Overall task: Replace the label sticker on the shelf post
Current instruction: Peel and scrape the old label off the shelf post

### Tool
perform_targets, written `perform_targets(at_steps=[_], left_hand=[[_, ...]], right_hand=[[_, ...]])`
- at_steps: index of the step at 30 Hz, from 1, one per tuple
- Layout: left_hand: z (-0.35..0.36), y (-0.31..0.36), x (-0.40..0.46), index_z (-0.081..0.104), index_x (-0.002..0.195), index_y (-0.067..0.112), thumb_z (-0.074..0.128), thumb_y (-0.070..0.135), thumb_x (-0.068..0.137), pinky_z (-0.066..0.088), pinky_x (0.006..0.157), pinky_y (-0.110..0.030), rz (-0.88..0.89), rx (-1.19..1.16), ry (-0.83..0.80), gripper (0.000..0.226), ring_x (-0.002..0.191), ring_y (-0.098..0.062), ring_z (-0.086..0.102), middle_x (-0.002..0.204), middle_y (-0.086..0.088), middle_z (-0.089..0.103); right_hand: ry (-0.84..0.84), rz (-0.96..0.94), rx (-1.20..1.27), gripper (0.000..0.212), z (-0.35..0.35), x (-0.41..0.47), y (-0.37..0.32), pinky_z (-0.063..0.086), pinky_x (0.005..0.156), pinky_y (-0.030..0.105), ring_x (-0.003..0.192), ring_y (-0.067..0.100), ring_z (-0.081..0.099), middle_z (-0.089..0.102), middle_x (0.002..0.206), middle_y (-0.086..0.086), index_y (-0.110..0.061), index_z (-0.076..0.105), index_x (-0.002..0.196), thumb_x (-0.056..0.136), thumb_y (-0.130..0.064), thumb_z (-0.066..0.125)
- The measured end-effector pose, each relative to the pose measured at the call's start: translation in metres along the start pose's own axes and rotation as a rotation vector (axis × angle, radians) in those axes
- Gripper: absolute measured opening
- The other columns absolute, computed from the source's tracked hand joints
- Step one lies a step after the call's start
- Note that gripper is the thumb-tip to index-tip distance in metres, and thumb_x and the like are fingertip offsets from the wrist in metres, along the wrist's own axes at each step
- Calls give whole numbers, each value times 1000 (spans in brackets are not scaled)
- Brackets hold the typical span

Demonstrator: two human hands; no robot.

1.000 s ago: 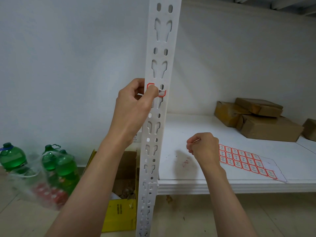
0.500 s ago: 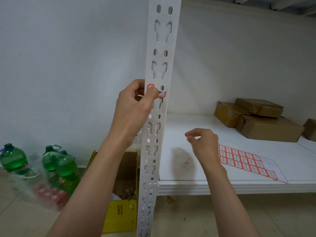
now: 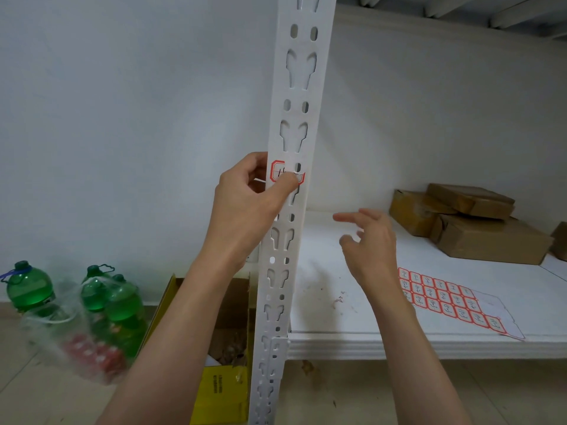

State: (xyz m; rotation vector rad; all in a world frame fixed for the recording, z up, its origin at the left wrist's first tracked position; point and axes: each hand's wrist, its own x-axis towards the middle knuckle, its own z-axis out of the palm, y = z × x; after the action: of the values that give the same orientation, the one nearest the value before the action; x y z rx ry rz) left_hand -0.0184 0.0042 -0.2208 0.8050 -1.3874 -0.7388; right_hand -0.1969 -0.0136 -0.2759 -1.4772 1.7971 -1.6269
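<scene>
The sticker (image 3: pixel 287 174), white with a red border, sits on the front face of the post (image 3: pixel 291 191) at about mid-height, laid across one of the small slots. The left hand (image 3: pixel 245 207) has its thumb pressed flat on the sticker's lower part while its curled fingers wrap behind the post's edge, so the grip clamps the post and pushes the label down at once, most likely to seat the adhesive or to steady a corner. The right hand (image 3: pixel 371 243) hovers over the shelf (image 3: pixel 352 342), holding nothing, fingers loosely spread and blurred, just left of the sheet (image 3: pixel 445 299) of matching red-bordered labels lying flat near the shelf's front edge, handy for a fresh one. Whether the sticker under the thumb is the old label or the new one cannot be told; its writing is half covered and too small to read. A thin pale sliver shows between the left fingers, possibly a peeled scrap. The post runs out of view at top and bottom, and the fingertips behind it are hidden.
</scene>
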Motion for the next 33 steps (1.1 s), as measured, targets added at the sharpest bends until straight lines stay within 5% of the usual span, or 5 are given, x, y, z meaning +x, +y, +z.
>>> perform_targets(at_steps=[2,6,11,18,33], left_hand=[[-1,0,0,72,104,24,71,25,88,61,76,-32,3,5,11,16,90,-17,70,95,9,76],[1,1,-1,73,101,24,70,32,87,59,75,-28,10,-9,46,17,85,-14,72,91,8,76],[4,1,-2,71,106,23,69,34,91,55,67,-16,14,2,51,19,81,-8,72,92,8,75],[2,3,-3,67,117,27,68,34,92,56,75,-18,1,31,17,26,92,-6,70,103,14,73],[20,8,-7,66,106,22,69,49,79,45,60,-4,114,389,245,38,80,-7,66,97,11,70]], right_hand=[[65,-142,-36,29,-3,-2,-7,44,66,1,82,1,63,64,123,5,-27,72,114,94,-7,65],[187,-198,78,21,-6,-8,-28,60,83,34,80,5,67,71,92,-6,-23,76,110,93,-13,69],[136,-228,324,10,-9,-17,-56,50,66,18,63,-5,60,72,73,-15,-30,76,82,89,-22,76],[-48,-192,477,20,-3,-30,-83,56,63,19,65,6,63,72,100,-8,-30,69,116,100,-21,60],[-215,-126,552,32,4,-38,-87,47,55,19,61,7,53,76,99,-1,-26,68,121,106,-13,43]])
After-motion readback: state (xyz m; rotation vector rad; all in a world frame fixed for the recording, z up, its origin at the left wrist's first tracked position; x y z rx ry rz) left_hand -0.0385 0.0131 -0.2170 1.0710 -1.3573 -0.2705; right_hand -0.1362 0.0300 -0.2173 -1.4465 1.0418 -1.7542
